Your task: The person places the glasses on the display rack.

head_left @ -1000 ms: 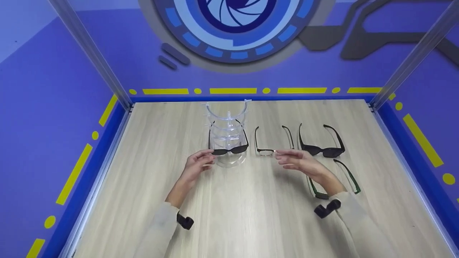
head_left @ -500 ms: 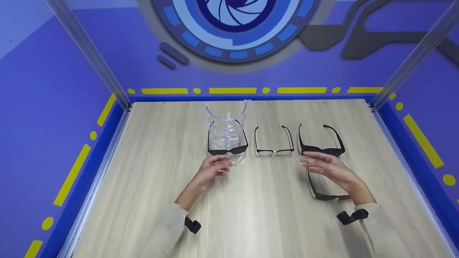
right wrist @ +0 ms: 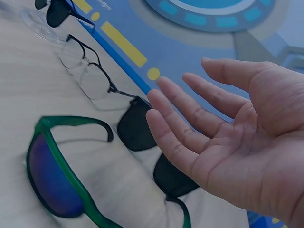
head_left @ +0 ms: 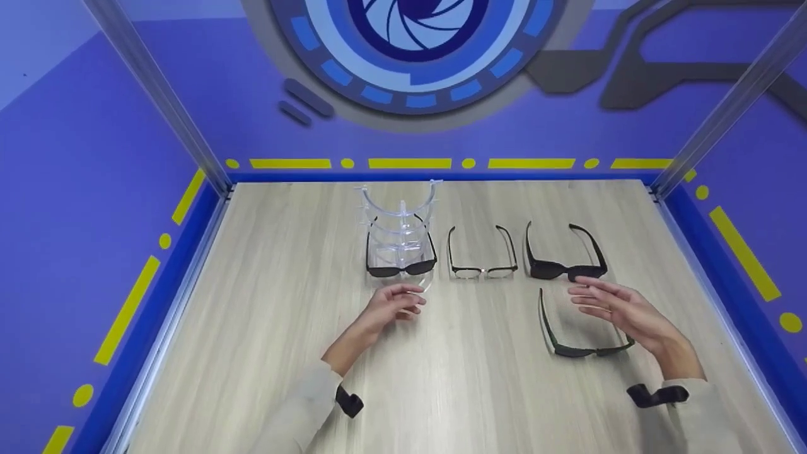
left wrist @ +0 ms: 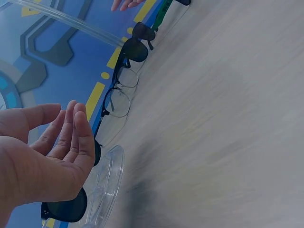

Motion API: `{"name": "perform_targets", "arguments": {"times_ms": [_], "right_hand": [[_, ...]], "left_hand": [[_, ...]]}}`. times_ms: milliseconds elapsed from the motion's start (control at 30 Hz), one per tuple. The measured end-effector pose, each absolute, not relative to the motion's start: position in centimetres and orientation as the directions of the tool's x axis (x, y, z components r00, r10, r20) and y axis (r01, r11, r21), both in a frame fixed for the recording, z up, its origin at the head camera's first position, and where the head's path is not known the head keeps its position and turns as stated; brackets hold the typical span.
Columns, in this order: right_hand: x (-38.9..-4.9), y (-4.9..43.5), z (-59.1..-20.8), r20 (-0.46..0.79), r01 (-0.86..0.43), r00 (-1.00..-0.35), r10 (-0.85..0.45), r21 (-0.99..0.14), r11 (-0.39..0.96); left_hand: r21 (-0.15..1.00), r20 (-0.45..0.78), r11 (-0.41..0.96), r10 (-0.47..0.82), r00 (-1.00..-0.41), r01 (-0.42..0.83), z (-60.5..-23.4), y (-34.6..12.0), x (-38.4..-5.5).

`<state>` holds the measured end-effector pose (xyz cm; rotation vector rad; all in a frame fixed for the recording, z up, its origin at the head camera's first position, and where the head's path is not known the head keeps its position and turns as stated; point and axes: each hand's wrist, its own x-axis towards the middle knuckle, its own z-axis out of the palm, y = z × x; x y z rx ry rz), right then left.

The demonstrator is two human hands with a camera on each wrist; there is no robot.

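My left hand [head_left: 384,309] hovers with relaxed fingers and holds nothing, just in front of a clear plastic glasses stand [head_left: 403,213]. Black sunglasses [head_left: 383,272] sit low on that stand, lenses toward me. To its right on the table lie dark-rimmed eyeglasses [head_left: 483,271] with clear lenses, temples unfolded. Farther right are chunky black sunglasses [head_left: 548,270]. My right hand [head_left: 630,312], loose and holding nothing, is over the green-framed sunglasses [head_left: 570,351] and covers part of them in the head view. In the right wrist view, their bluish lens [right wrist: 54,175] shows.
A light wood-grain table [head_left: 265,302] carries everything. Blue panels [head_left: 517,126] with yellow dashes stand behind and on both sides, with metal posts [head_left: 170,113] at the back corners. Black camera mounts [head_left: 656,396] sit at both wrists.
My right hand has moved right and toward me, from the eyeglasses past the black sunglasses. My left hand has drawn back from the sunglasses on the stand, slightly right. The glasses stay put.
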<state>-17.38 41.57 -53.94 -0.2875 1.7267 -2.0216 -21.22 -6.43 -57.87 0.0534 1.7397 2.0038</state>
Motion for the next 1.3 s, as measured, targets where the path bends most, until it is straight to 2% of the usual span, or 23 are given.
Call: {"name": "perform_targets", "arguments": {"times_ms": [167,833,1300], "right_hand": [[-16.9,43.3,-54.0,-0.113,0.215,-0.877,-0.466,-0.961,-0.172],[-14.5,49.8,-55.9,0.001,0.213,-0.895,-0.447,-0.879,-0.428],[-13.4,50.8,-57.1,-0.15,0.316,-0.909,-0.388,-0.857,-0.408]], "left_hand": [[0.944,-0.266,-0.079,0.4,-0.877,-0.322,-58.2,-5.4,-21.1],[0.923,-0.293,-0.06,0.531,-0.795,-0.38,-58.9,0.3,-20.2],[0.907,-0.325,-0.035,0.572,-0.753,-0.419,-59.4,3.6,-20.4]]}}
